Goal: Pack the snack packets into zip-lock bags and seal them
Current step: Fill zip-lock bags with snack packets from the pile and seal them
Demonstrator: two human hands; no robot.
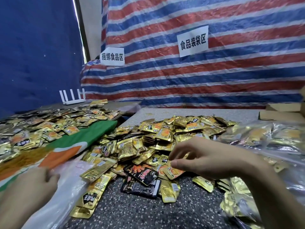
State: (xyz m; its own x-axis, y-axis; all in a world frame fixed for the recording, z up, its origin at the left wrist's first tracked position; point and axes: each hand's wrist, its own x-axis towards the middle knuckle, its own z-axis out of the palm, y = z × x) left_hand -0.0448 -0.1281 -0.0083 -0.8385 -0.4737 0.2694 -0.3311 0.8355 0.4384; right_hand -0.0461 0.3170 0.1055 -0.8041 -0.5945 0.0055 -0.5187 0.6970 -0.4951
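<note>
Backdrop: a blue sheet [33, 47] at the left, then a red, white and blue striped tarpaulin [214, 83] carrying two paper signs [193, 41]. A white router [72, 97] stands at the far left edge of the surface.

Near left corner: the left hand [31, 187] lies on a clear zip-lock bag [69, 185]. The hand is blurred, so whether it grips the bag cannot be told, and the bag's contents are not discernible. Just beyond, a green-and-orange cloth [74, 142] lies under loose packets.

Centre of the speckled surface [132, 210]: a heap of gold snack packets [156, 138], with black packets [142, 174] at its near edge. There the right hand [206, 159] pinches one gold packet [173, 171] between thumb and fingers.

Right edge: filled zip-lock bags [264, 134] hold gold packets. A cardboard box [280, 113] stands behind them.
</note>
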